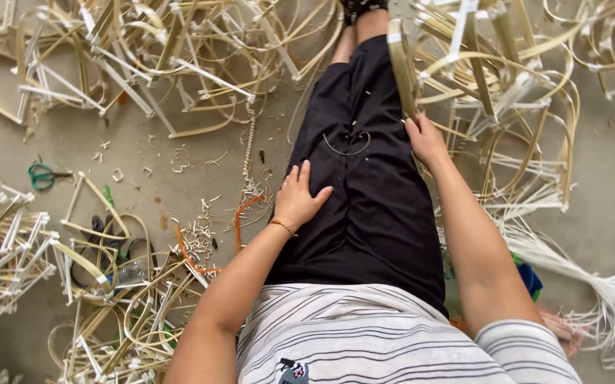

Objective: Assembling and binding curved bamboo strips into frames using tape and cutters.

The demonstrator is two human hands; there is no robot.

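- Head view: left hand lies spread flat on the black trousers.
- Right hand grips a bamboo frame just beyond it.
- Green scissors lie on the floor, far left of the left hand.

Even soft daylight, faint shadows, no glare, sharp centre, slight wide-angle bend at edges

— How are the arms set?
— Both reach forward, elbows bent. The left hand lies flat, palm down, fingers spread, a thin band at the wrist.
— And the other?
— The right hand is curled, fingers closed in a grip.
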